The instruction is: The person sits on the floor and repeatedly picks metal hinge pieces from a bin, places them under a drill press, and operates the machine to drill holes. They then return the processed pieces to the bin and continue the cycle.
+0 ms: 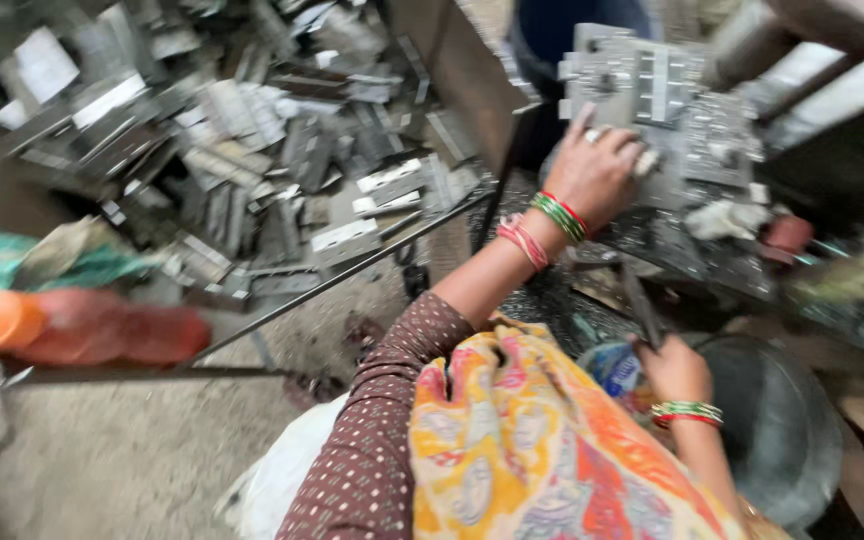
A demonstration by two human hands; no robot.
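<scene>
Metal plates (pixel 652 110) lie stacked on the bench; my left hand (pixel 597 170) presses flat on them, fingers spread. My right hand (pixel 674 368) grips a dark tool (pixel 642 305). Risk, I judge: stack slides, edges cut fingers.

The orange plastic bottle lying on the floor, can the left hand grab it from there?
Probably not. The left hand is pressed on the grey metal parts up on the bench, while the orange plastic bottle lies far off to the side, past a thin metal rod.
</scene>
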